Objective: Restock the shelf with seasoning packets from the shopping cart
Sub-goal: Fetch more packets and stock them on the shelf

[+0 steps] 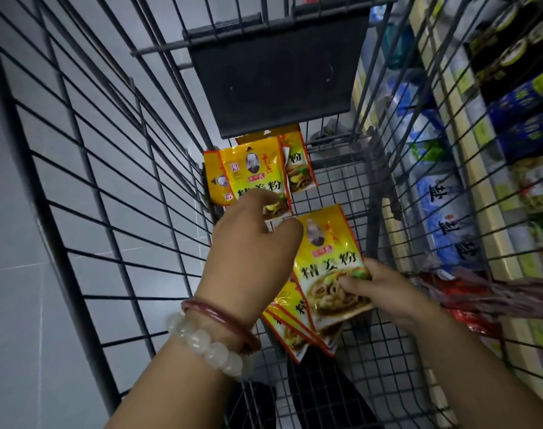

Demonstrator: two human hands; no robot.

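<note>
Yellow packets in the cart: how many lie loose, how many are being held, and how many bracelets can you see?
Loose yellow packets: at least 3, overlapping
Held yellow packets, fanned in the right hand: at least 3
Bracelets: 2, a red bangle and a white bead bracelet
Total: at least 8

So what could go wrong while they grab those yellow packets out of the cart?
The right hand pinches a fanned stack of yellow seasoning packets by one edge only; adding more could let some slide out.

The left hand reaches for the loose packets lying overlapped at the cart's far end, so it might snag two at once or knock one aside.

A corner could also catch in the wire cart floor.
</note>
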